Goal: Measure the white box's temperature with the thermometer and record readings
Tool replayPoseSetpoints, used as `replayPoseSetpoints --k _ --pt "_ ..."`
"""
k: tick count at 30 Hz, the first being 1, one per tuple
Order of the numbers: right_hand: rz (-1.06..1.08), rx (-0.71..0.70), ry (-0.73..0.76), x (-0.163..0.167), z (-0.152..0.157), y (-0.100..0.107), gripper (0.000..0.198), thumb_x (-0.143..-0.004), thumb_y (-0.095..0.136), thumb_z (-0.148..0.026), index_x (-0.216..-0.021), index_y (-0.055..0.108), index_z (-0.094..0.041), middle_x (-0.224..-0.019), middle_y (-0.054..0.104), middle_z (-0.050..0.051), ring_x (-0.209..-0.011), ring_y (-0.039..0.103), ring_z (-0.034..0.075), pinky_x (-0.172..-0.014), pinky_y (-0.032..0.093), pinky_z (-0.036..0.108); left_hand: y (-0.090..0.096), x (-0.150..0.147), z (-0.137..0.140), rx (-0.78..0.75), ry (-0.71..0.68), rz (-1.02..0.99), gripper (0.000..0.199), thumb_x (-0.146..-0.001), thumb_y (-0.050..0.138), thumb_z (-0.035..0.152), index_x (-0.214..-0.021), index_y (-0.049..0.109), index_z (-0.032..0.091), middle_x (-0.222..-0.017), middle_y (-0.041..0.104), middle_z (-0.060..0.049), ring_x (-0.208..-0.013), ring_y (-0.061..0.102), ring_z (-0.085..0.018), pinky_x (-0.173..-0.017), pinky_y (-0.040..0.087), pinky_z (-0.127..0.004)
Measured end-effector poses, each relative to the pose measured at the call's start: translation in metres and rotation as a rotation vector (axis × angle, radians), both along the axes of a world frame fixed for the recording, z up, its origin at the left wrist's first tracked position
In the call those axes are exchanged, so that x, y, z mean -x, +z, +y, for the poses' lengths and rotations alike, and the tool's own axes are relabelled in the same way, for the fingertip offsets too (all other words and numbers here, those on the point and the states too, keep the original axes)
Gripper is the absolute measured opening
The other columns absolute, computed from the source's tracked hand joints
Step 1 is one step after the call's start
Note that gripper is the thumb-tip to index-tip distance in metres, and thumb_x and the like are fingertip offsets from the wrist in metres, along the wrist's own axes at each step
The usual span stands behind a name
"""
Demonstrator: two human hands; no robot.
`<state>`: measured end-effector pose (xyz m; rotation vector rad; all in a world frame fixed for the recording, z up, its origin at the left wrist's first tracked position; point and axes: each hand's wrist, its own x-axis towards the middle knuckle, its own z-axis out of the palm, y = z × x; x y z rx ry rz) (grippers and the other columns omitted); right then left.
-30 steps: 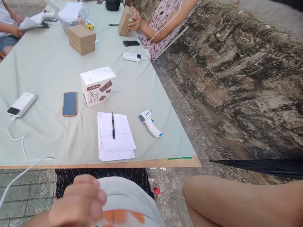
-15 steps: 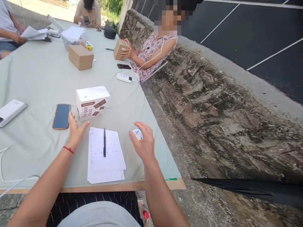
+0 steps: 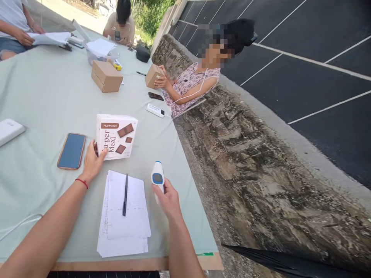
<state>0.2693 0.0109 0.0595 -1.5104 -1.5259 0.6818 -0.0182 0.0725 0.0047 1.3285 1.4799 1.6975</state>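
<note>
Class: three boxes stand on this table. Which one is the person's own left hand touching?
The white printed box: the left hand rests against its lower left side. The two plain brown boxes lie farther off, one standing alone, one held by a co-worker.

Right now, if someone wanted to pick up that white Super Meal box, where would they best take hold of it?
Across its two narrow side faces, coming from above. The white Super Meal box stands upright on the table with its top free. The left hand already rests against its left edge, the phone lies just left of it, and the right hand is busy holding the thermometer.
</note>
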Motion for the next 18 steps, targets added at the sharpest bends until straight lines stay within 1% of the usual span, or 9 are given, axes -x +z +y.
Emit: replayPoseSetpoints --k 2,3,4,5,8,10,14,18 --pt "0.178 0.062 0.173 0.032 0.000 0.008 0.036 -0.070 0.065 -0.052 -0.080 0.060 -0.018 -0.071 0.056 0.004 -0.071 0.052 0.021 -0.069 0.043 0.032 0.000 0.001 -0.003 0.045 -0.005 0.019 0.089 -0.089 0.049 0.067 -0.154 0.026 0.010 -0.140 0.049 -0.021 -0.124 0.053 -0.033 -0.108 0.043 -0.053" --pt "0.255 0.083 0.266 0.047 0.001 0.012 0.034 -0.069 0.065 -0.050 -0.078 0.059 -0.018 -0.070 0.056 0.003 -0.068 0.050 0.019 -0.067 0.041 0.031 0.000 0.001 -0.005 0.060 -0.006 0.060 0.089 -0.091 0.044 0.068 -0.154 0.026 0.008 -0.139 0.049 -0.022 -0.126 0.052 -0.034 -0.109 0.041 -0.055" --pt "0.322 0.096 0.320 0.061 0.002 0.014 0.033 -0.069 0.065 -0.049 -0.077 0.059 -0.018 -0.071 0.057 0.003 -0.065 0.048 0.017 -0.065 0.040 0.030 0.000 0.001 -0.006 0.067 -0.007 0.115 0.087 -0.092 0.040 0.068 -0.153 0.028 0.007 -0.138 0.050 -0.023 -0.127 0.050 -0.036 -0.109 0.040 -0.056" --pt "0.373 0.115 0.342 0.074 0.003 0.015 0.033 -0.069 0.066 -0.048 -0.078 0.059 -0.017 -0.071 0.057 0.002 -0.064 0.047 0.016 -0.064 0.039 0.029 -0.001 0.001 -0.008 0.071 -0.005 0.169 0.085 -0.093 0.035 0.068 -0.151 0.031 0.007 -0.136 0.051 -0.024 -0.128 0.048 -0.037 -0.109 0.039 -0.057" --pt "0.473 0.214 0.321 0.097 0.007 0.009 0.037 -0.068 0.069 -0.051 -0.080 0.060 -0.016 -0.068 0.056 0.001 -0.060 0.046 0.015 -0.060 0.037 0.028 -0.002 0.001 -0.012 0.052 -0.020 0.250 0.077 -0.095 0.032 0.067 -0.148 0.038 0.010 -0.132 0.054 -0.022 -0.125 0.049 -0.037 -0.106 0.040 -0.056" --pt "0.509 0.270 0.291 0.102 0.010 0.001 0.041 -0.068 0.071 -0.053 -0.083 0.061 -0.016 -0.067 0.055 0.001 -0.059 0.046 0.014 -0.058 0.036 0.027 -0.001 0.000 -0.012 0.020 -0.052 0.245 0.074 -0.094 0.038 0.067 -0.147 0.040 0.015 -0.130 0.056 -0.018 -0.121 0.052 -0.035 -0.104 0.043 -0.052" --pt "0.561 0.268 0.286 0.103 0.013 -0.008 0.044 -0.067 0.075 -0.054 -0.085 0.062 -0.016 -0.070 0.057 0.002 -0.062 0.049 0.014 -0.059 0.040 0.027 0.003 0.001 -0.010 -0.009 -0.103 0.216 0.075 -0.087 0.055 0.071 -0.141 0.045 0.020 -0.124 0.060 -0.013 -0.114 0.056 -0.033 -0.097 0.047 -0.046" --pt "0.623 0.289 0.278 0.107 0.013 -0.009 0.049 -0.063 0.079 -0.054 -0.091 0.064 -0.016 -0.080 0.061 0.004 -0.064 0.051 0.015 -0.059 0.044 0.027 0.010 0.002 -0.011 0.008 -0.116 0.210 0.069 -0.087 0.056 0.069 -0.135 0.049 0.020 -0.121 0.061 -0.012 -0.112 0.056 -0.032 -0.094 0.047 -0.045"
